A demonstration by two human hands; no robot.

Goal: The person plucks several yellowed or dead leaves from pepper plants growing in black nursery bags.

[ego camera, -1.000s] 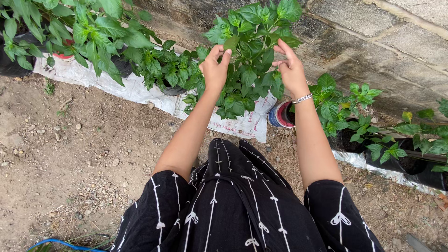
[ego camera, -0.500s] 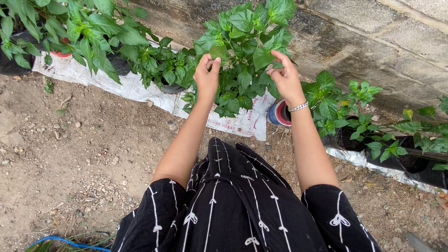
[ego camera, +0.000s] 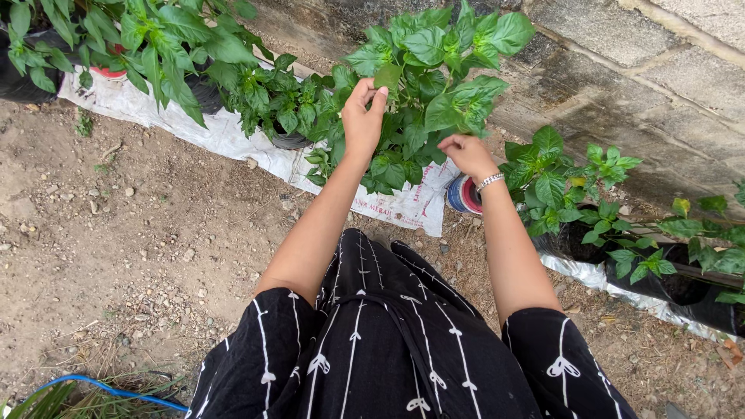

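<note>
Fingers [ego camera: 378, 95] of the left hand [ego camera: 361, 120] are pinched together w/ the thumb on a leaf [ego camera: 387, 76] near the top of the leafy green plant [ego camera: 427, 85], palm turned away from the camera, arm stretched up from the lap. Right hand [ego camera: 466, 153] sits lower, at the plant's right side, fingers curled in among the foliage; can't tell whether they're clamped on a stem or just loosely together, since leaves cover the tips. A silver bracelet [ego camera: 490, 181] rings the right wrist. The plant stands approx. centre-top of the view, between both hands, growing up in front of a grey block wall [ego camera: 621, 70]. Just beside the right wrist, below it, is a round pot [ego camera: 464, 194] w/ red, white & blue bands, partly hidden by the arm. Under the plants runs a white plastic sheet [ego camera: 225, 136] laid on bare dirt ground [ego camera: 116, 248]. More green plants to the left [ego camera: 155, 39] & to the right [ego camera: 574, 186], the latter in black grow bags [ego camera: 675, 287]. Person wears black fabric w/ white arrow lines [ego camera: 388, 341], knees spread. A blue hose [ego camera: 101, 388] curves at bottom left, well apart from the hands.
</note>
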